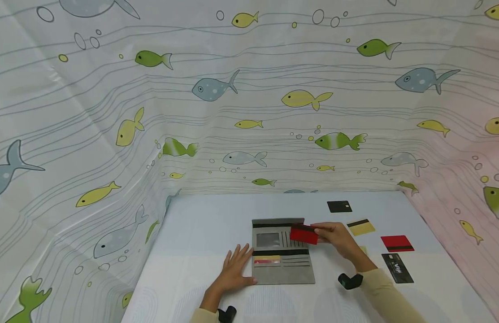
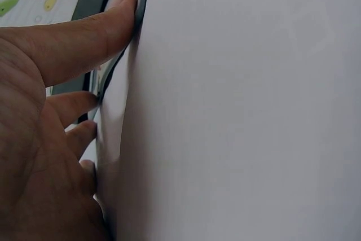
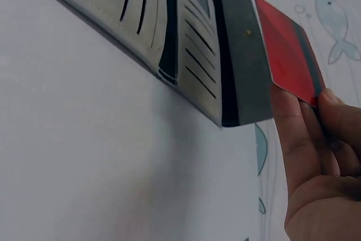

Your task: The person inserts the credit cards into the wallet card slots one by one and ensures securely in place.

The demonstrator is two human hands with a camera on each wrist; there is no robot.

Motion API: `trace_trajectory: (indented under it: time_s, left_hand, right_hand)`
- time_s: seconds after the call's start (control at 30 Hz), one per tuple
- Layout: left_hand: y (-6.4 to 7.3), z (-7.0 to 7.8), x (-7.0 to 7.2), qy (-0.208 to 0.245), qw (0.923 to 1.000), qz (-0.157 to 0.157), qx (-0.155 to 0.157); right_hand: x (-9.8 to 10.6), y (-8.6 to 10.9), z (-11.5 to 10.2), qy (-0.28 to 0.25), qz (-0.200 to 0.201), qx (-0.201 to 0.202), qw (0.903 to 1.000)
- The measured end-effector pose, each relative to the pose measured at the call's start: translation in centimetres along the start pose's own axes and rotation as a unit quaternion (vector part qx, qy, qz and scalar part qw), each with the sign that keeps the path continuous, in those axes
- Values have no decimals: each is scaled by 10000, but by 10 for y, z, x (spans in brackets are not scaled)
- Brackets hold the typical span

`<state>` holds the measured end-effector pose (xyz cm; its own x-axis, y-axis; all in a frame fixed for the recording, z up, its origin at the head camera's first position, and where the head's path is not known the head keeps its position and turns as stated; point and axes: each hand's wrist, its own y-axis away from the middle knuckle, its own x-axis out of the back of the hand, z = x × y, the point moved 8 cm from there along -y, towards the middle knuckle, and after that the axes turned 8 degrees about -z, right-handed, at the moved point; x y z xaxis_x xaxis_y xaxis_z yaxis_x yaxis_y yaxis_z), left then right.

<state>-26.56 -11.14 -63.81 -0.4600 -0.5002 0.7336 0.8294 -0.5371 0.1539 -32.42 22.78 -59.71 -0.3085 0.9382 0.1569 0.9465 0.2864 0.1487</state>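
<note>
A grey wallet (image 1: pixel 283 275) lies unfolded on the table, showing several card slots and a clear window (image 1: pixel 268 240). Cards with yellow and red edges (image 1: pixel 267 259) sit in a lower left slot. My left hand (image 1: pixel 232 274) rests with spread fingers along the wallet's left side, its thumb on the edge in the left wrist view. Between thumb and fingers, my right hand (image 1: pixel 341 240) pinches a red card (image 3: pixel 287 52) with a dark stripe by its end. That card is held over the wallet's upper right slots in the head view.
Right of the wallet lie a black card (image 1: pixel 340 206), a yellow card (image 1: pixel 361 227), another red card (image 1: pixel 397 243) and a black VIP card (image 1: pixel 397 268). A further yellowish card (image 1: pixel 363 249) is partly hidden by the right forearm. Fish-patterned cloth (image 1: pixel 249 107) surrounds the white table (image 1: pixel 193 229).
</note>
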Motion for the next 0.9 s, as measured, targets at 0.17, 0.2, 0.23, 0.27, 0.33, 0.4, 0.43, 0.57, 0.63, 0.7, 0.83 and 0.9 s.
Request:
trace_trajectory:
  time_s: [0.17, 0.2, 0.23, 0.27, 0.33, 0.4, 0.43, 0.57, 0.63, 0.7, 0.83, 0.9]
  left_hand:
    - [0, 2, 0, 24, 10000, 6, -1]
    - [0, 2, 0, 26, 10000, 8, 5]
    - [0, 2, 0, 23, 10000, 7, 11]
    - [0, 2, 0, 23, 10000, 3, 16]
    - [0, 2, 0, 29, 10000, -3, 29]
    - [0, 1, 0, 16, 10000, -7, 50]
    - [0, 1, 0, 15, 10000, -8, 56]
    - [1, 1, -1, -1, 10000, -25, 71]
    - [1, 1, -2, 12, 10000, -49, 57]
    - [1, 1, -2, 16, 10000, -79, 48]
    - [1, 1, -1, 20, 9999, -99, 8]
    - [0, 1, 0, 6, 10000, -99, -7]
  right_hand:
    - [-20, -3, -2, 113, -235, -2, 9997]
    - [-23, -3, -2, 150, -261, -14, 9995]
    - [-27, -4, -1, 163, -297, -25, 9994]
    - [-30, -5, -1, 159, -324, -30, 9993]
    - [-36, -6, -1, 181, -419, 3, 9990]
    - [-42, -7, -1, 169, -502, 26, 9986]
    - [-45, -8, -1, 145, -534, 34, 9985]
    - [-60, -11, 0, 112, -681, 70, 9976]
    - [-67, -13, 0, 83, -721, 88, 9973]
    - [-74, -14, -1, 48, -760, 127, 9970]
    - [-88, -19, -1, 44, -825, 214, 9964]
    - [-96, -21, 0, 123, -854, 229, 9960]
